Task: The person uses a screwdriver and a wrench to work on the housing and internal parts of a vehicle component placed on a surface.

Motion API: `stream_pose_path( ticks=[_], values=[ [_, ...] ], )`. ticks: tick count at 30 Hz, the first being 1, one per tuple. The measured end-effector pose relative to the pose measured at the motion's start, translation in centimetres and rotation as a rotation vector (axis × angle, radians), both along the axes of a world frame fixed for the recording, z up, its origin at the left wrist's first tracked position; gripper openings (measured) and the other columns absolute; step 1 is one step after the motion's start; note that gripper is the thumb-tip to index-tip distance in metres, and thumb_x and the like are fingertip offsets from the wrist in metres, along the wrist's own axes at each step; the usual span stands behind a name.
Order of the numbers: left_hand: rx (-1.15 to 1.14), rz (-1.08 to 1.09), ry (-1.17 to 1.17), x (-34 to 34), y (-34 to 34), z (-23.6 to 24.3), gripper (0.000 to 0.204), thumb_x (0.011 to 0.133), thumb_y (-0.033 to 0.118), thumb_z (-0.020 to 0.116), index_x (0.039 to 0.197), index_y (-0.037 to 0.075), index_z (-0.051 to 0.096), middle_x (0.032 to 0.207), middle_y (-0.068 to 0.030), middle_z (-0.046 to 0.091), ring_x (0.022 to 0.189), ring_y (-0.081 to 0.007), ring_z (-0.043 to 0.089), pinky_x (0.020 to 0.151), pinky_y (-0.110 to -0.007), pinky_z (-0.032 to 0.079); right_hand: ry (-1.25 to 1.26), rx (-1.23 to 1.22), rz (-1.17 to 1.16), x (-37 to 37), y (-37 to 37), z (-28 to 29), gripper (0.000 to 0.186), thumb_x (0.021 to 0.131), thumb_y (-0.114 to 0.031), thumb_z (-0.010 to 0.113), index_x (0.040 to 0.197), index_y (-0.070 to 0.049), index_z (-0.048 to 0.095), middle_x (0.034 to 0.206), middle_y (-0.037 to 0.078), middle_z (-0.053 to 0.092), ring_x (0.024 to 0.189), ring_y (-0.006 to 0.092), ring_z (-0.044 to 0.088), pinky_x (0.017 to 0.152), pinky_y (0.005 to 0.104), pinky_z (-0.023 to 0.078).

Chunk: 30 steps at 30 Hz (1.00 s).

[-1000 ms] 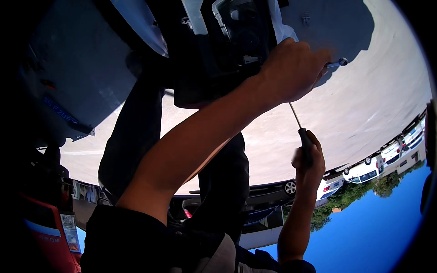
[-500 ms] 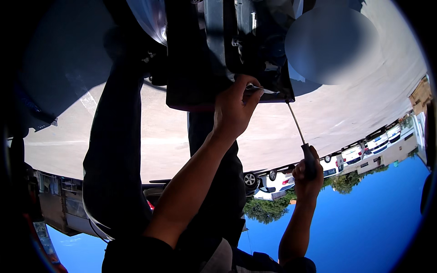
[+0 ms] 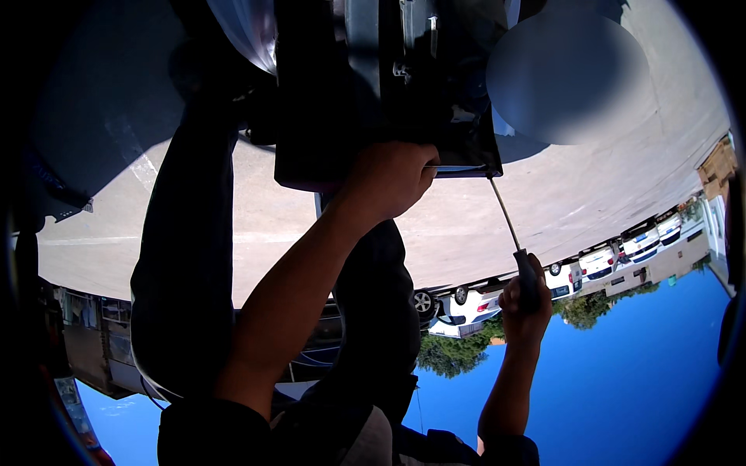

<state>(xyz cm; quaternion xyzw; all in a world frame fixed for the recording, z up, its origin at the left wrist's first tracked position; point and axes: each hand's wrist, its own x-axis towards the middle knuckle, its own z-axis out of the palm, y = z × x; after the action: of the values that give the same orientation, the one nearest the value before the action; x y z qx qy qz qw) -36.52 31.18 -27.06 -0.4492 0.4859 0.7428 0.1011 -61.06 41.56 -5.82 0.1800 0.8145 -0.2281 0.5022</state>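
Note:
My right hand [image 3: 524, 291] is wrapped round the dark handle of a screwdriver [image 3: 503, 213]. The thin metal shaft slants up and left, and its tip meets the corner of a black box-like part [image 3: 315, 159], perhaps of a vehicle. At the same edge, left of the tip, my left hand [image 3: 392, 177] is closed with its fingers bent. From its fingertips a thin shiny strip [image 3: 460, 168] runs along the edge toward the screwdriver tip. Shadow hides how far the strip reaches and most of the part's inside.
My dark-clothed legs [image 3: 183, 256] show left and centre. Pale pavement [image 3: 559, 210] stretches behind. Parked white cars [image 3: 598, 262], trees [image 3: 454, 351] and a low building [image 3: 101, 334] appear upside down farther off. A blurred grey disc [image 3: 567, 78] covers the upper right.
My left hand has turned over and shifted slightly down and left, and the strip now lies flatter along the edge. The right hand and screwdriver have hardly moved.

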Motion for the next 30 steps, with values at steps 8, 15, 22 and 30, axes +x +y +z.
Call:
stream_pose_path(
  ticks=[8, 15, 22, 30],
  values=[
    [-0.253, -0.088, 0.102, -0.7, 1.0, -1.6, 0.014, 0.097, 0.02, 0.063, 0.102, 0.008, 0.069, 0.089, -0.0081, 0.066, 0.078, -0.0266, 0.069, 0.067, -0.041, 0.056, 0.135, 0.108, 1.439, -0.7, -1.9, 0.9, 0.057, 0.087, -0.002, 0.07, 0.141, -0.006, 0.055, 0.083, 0.006, 0.061, 0.066, 0.0193, 0.058, 0.058, 0.0342, 0.046],
    [-0.369, 0.029, 0.067, -1.8, 2.6, -0.8, 0.009, 0.091, 0.013, 0.066, 0.098, 0.007, 0.065, 0.084, -0.007, 0.059, 0.073, -0.0242, 0.065, 0.064, -0.037, 0.055, 0.211, -0.026, 1.925, -1.1, -3.8, 0.1, 0.053, 0.082, -0.006, 0.074, 0.134, -0.005, 0.062, 0.076, 0.008, 0.057, 0.058, 0.0223, 0.056, 0.051, 0.0347, 0.045],
    [-0.382, -0.043, 0.062, -2.5, 2.9, -1.7, 0.008, 0.092, 0.013, 0.064, 0.094, 0.006, 0.062, 0.084, -0.0076, 0.061, 0.066, -0.0221, 0.064, 0.057, -0.037, 0.054, 0.126, 0.012, 1.821, -1.4, -3.3, 0.2, 0.05, 0.082, -0.001, 0.07, 0.131, 0.002, 0.06, 0.106, 0.019, 0.071, 0.08, 0.033, 0.068, 0.069, 0.0404, 0.054],
    [-0.219, -0.207, -0.027, -0.8, 0.0, -1.5, 0.006, 0.091, 0.012, 0.065, 0.091, 0.007, 0.068, 0.088, -0.0079, 0.064, 0.07, -0.0217, 0.066, 0.06, -0.037, 0.054, 0.128, 0.021, 1.816, -1.5, -3.1, 0.2, 0.05, 0.081, 0.001, 0.07, 0.131, 0.003, 0.06, 0.108, 0.019, 0.071, 0.081, 0.0328, 0.069, 0.07, 0.0392, 0.055]
  ],
)
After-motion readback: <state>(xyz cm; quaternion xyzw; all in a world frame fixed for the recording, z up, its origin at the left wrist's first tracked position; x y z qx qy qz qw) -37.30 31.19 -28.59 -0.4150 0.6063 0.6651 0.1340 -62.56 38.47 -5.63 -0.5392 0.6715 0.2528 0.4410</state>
